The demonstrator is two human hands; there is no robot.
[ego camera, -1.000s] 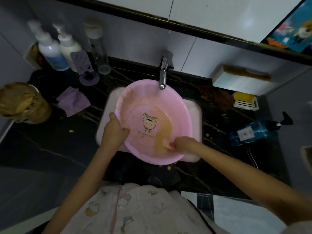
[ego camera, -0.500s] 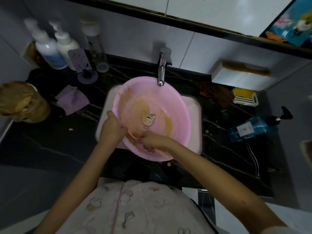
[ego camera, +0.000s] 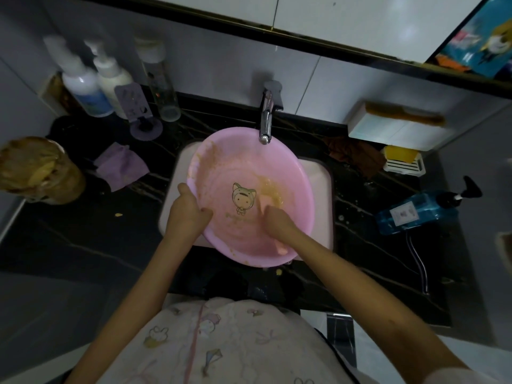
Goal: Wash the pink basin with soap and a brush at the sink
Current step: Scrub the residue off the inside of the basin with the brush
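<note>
Head view looks down past your pale printed garment (ego camera: 221, 342) to both bare forearms, which reach forward and converge on the pink basin (ego camera: 235, 162). Your left hand (ego camera: 188, 214) grips the basin's near-left rim: the thumb hooks over onto the inner wall and the fingers curl round the outside of the edge. Your right hand (ego camera: 277, 220) is inside the bowl, on its floor just right of the printed cartoon figure (ego camera: 243, 198). Its knuckles are up and its fingers curl down around the brush (ego camera: 263, 202), of which only a pale pink tip shows beyond the fingertips. That tip touches the near end of a brown smear (ego camera: 270, 189) on the basin floor; more brown residue streaks the far-left inner wall. Your two hands lie near each other, with the cartoon figure between them.

You have the basin sitting tilted in the white sink (ego camera: 318, 176), its near rim overhanging the sink's front edge and its far rim just beneath the spout of the chrome faucet (ego camera: 266, 117).

On the black marble counter (ego camera: 83, 245), a purple cloth (ego camera: 120, 166) lies left of the sink, and a blue pump bottle (ego camera: 415, 212) lies on its side well to the right. Farther back on the right, a yellow bar (ego camera: 401, 155) sits in a white dish, with a brown cloth (ego camera: 357, 156) just beside it. Two white pump bottles (ego camera: 83, 87) stand against the wall at the far left.
</note>
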